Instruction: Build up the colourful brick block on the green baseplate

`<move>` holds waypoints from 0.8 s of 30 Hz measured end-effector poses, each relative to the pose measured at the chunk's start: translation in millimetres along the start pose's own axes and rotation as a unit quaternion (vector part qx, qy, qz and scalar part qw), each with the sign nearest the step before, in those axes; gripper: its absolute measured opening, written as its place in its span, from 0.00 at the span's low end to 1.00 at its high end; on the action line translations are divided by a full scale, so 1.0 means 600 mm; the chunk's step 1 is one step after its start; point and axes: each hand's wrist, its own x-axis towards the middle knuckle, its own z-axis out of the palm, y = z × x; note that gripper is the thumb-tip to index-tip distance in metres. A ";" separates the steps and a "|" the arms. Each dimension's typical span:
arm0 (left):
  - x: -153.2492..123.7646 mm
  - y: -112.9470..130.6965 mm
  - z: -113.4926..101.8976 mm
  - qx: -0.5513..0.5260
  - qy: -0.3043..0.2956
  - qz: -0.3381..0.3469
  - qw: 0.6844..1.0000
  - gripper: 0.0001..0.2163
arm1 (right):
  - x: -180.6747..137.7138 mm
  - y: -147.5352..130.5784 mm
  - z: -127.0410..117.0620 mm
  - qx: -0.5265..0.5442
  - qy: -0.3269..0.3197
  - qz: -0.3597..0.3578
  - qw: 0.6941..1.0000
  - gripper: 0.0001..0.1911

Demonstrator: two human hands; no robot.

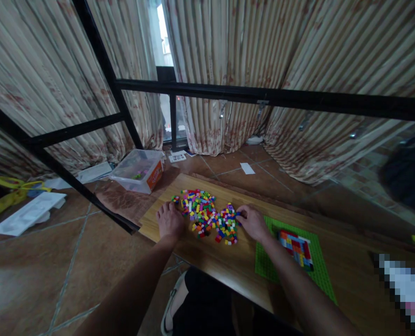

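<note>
A loose pile of small multicoloured toy bricks (202,210) is spread over the wooden table (207,254). My left hand (170,220) rests palm down at the pile's left edge, fingers apart, with no brick seen in it. At the opposite edge, the thumb and fingers of my right hand (252,221) pinch what looks like a blue brick (238,214), partly covered by the fingertips. A green studded baseplate (266,259) lies to the right, partly under my right forearm. On it sits a flat block of joined bricks (297,248) in red, orange, blue and yellow.
Beyond the table's left end, a clear plastic box (133,172) with an orange label holds some bricks. Black metal bars (207,89) cross in front of striped curtains (224,46). White papers (247,168) lie on the tiled floor. A pixelated patch covers the lower right.
</note>
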 end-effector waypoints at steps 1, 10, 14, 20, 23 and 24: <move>0.000 0.000 -0.001 0.001 -0.001 0.000 1.000 0.16 | -0.005 -0.003 0.001 0.015 0.010 0.006 1.000 0.05; 0.007 0.002 -0.011 0.021 -0.020 0.002 1.000 0.17 | -0.091 -0.041 -0.021 0.163 0.121 0.047 0.978 0.10; 0.009 0.003 -0.013 0.024 -0.024 0.008 0.999 0.19 | -0.163 -0.014 -0.072 0.259 0.196 0.116 0.939 0.19; 0.011 0.007 -0.017 0.018 -0.029 -0.001 0.999 0.19 | -0.231 0.088 -0.161 0.202 0.349 0.243 0.882 0.22; 0.012 0.009 -0.019 0.026 -0.040 -0.004 0.999 0.20 | -0.231 0.120 -0.174 0.128 0.369 0.268 0.881 0.22; 0.012 0.009 -0.019 0.029 -0.041 -0.005 0.999 0.20 | -0.228 0.125 -0.172 0.108 0.366 0.269 0.884 0.21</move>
